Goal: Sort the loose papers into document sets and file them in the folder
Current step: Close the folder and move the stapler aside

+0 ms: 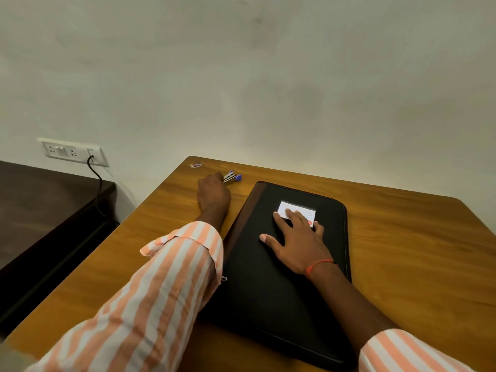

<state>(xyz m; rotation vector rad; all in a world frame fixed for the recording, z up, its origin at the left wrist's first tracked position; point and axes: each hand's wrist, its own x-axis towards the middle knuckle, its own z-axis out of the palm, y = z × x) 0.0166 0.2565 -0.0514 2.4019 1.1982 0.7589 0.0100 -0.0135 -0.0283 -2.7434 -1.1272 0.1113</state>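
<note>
A closed black folder (pixel 257 285) lies flat on the wooden table (pixel 402 251), with a white label (pixel 295 209) on its cover. My right hand (pixel 298 244) rests palm down on the cover, fingers spread, fingertips touching the label. My left hand (pixel 213 194) reaches to the table's far left corner, its fingers at a small blue and silver stapler (pixel 233 177). Whether it grips the stapler I cannot tell. No loose papers are in view.
A small scrap or sticker (pixel 195 165) lies at the table's far left corner. A dark low cabinet (pixel 48 210) stands left of the table. A wall socket (pixel 72 151) with a black cable plugged in sits on the wall behind it.
</note>
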